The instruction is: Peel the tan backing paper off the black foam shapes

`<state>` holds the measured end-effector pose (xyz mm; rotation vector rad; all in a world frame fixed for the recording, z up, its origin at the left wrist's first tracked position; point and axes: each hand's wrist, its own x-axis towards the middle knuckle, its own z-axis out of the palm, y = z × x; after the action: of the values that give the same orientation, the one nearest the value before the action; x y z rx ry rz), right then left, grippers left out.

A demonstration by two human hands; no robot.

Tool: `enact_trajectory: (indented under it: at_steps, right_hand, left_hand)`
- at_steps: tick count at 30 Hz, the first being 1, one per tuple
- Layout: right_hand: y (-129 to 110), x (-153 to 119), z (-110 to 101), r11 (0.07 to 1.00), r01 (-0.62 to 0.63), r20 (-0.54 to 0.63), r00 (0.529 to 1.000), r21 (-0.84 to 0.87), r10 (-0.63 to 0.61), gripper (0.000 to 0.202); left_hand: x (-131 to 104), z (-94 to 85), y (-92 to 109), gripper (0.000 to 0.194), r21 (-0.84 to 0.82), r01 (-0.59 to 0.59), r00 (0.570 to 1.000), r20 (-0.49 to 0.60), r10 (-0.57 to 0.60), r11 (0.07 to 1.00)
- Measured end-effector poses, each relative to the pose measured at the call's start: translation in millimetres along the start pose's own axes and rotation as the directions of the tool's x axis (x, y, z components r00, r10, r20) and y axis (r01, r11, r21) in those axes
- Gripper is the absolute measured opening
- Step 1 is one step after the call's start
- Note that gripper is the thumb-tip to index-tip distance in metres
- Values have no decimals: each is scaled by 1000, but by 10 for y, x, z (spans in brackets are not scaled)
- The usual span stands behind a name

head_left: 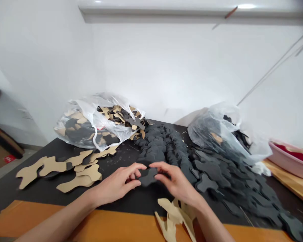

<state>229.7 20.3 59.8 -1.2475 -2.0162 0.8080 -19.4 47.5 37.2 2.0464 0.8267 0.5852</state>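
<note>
A wavy-edged dark grey foam piece (pixel 148 177) is between my two hands, close to the near end of the overlapping rows. My right hand (pixel 175 181) has its thumb at the piece's right edge and its index finger bent over the top. At the other side, my left hand (pixel 123 181) keeps thumb and index finger apart, the tips close to the piece's left edge; whether they touch it is unclear. Beneath my right wrist lie curled tan backing papers (pixel 174 211). Stacked dark foam pieces (pixel 151 144) run away toward the wall.
Tan backing papers (pixel 78 178) are scattered at left. Behind them, a clear plastic bag (pixel 91 117) spills tan and dark scraps. Many dark foam pieces (pixel 232 181) spread at right, before another plastic bag (pixel 217 127). A pink basin (pixel 290 161) stands far right. Orange-brown board (pixel 116 223) lines the front edge.
</note>
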Motion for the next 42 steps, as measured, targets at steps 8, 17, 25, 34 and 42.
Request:
enact_trajectory:
  at_steps: [8, 17, 25, 34, 42]
  right_hand:
    - [560, -291, -1105, 803, -354, -682, 727, -479, -86, 48]
    - [146, 147, -115, 672, -102, -188, 981, -733, -56, 19]
    - [168, 199, 137, 581, -87, -146, 988, -809, -56, 14]
    - [228, 118, 162, 534, 20, -79, 984, -845, -162, 22]
    - [227, 118, 164, 693, 18, -124, 980, -721, -154, 7]
  left_hand:
    - [10, -158, 27, 19, 207, -42, 976, -203, 85, 977]
    - [12, -470, -213, 20, 562, 262, 888, -458, 32, 784]
    - [-3, -707, -406, 22, 569, 479, 842, -513, -166, 669]
    - [0, -789, -438, 35, 567, 474, 861, -460, -219, 674]
    - [14, -886, -474, 36, 502, 523, 834, -468, -292, 689]
